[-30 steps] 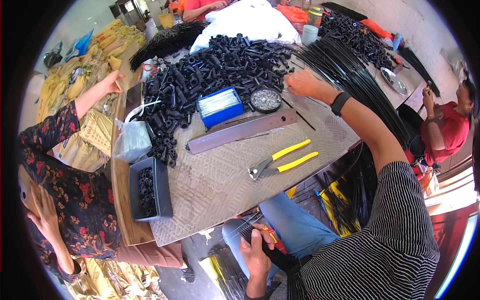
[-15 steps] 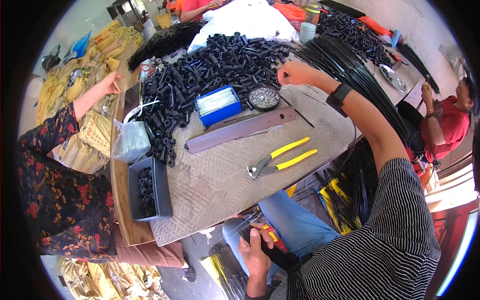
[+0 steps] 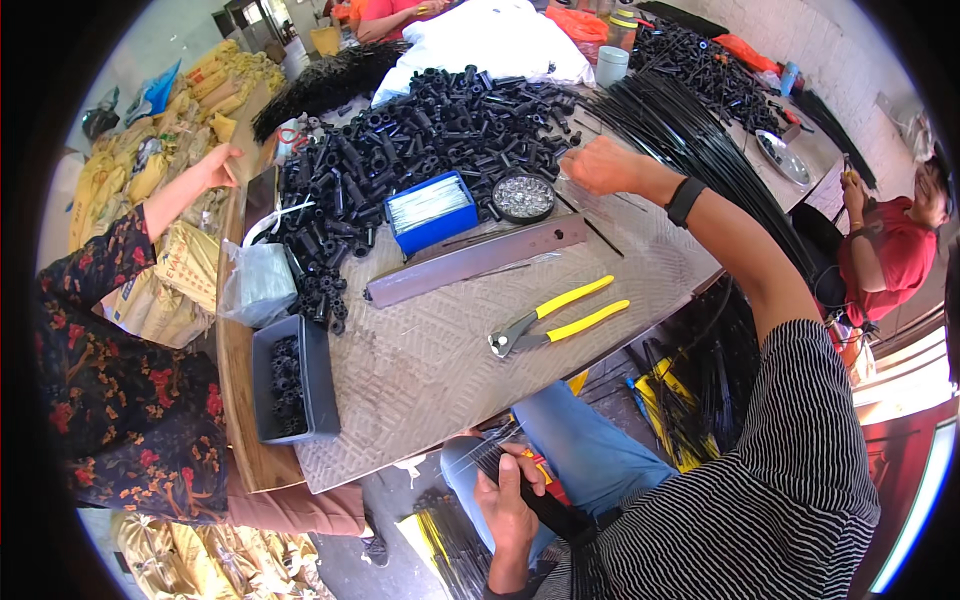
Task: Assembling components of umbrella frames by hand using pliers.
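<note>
A bundle of thin black rods (image 3: 548, 508) lies across my lap, and my left hand (image 3: 510, 500) is closed around its upper end. My right hand (image 3: 604, 166), with a dark wristband, is stretched over the table at the right edge of a heap of black tubular plastic parts (image 3: 420, 135). Its fingers are curled together; whatever they pinch is too small or hidden to tell. Close by stand a round black dish of small shiny pieces (image 3: 523, 197) and a blue box of thin pale strips (image 3: 432, 208). Yellow-handled pliers (image 3: 560, 318) rest nearer to me on the board.
A long metal bar (image 3: 475, 262) crosses the table's middle. At the left edge are a grey bin of black parts (image 3: 320, 380) and a plastic-wrapped packet (image 3: 262, 282). Long black rods (image 3: 700, 150) fan out at right. A person in a floral top (image 3: 140, 380) stands at left.
My right hand has shifted slightly right and toward me along the heap's edge. My left hand keeps its hold on the rods. The whole view has slid a little.
</note>
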Motion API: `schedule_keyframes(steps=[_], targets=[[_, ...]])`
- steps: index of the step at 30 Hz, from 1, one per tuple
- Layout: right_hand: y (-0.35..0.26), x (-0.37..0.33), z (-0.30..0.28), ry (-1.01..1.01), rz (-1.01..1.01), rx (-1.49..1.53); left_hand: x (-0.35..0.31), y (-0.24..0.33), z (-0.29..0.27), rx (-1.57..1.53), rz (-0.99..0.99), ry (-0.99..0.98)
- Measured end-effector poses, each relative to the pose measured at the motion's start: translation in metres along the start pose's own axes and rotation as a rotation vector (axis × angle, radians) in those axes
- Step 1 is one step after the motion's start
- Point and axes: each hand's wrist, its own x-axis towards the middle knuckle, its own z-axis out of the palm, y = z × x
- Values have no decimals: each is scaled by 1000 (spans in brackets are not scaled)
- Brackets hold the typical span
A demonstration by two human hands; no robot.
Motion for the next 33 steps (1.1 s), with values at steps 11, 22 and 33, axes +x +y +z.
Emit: schedule_keyframes(steps=[11,22,33], targets=[[-4,29,-11,-48,318,899,-2,-1,-7,-11,1,-1],[-11,-12,4,20,248,324,5,0,-7,-13,-3,-21],[14,-46,18,107,285,342,8,-3,-6,-25,-24,-17]])
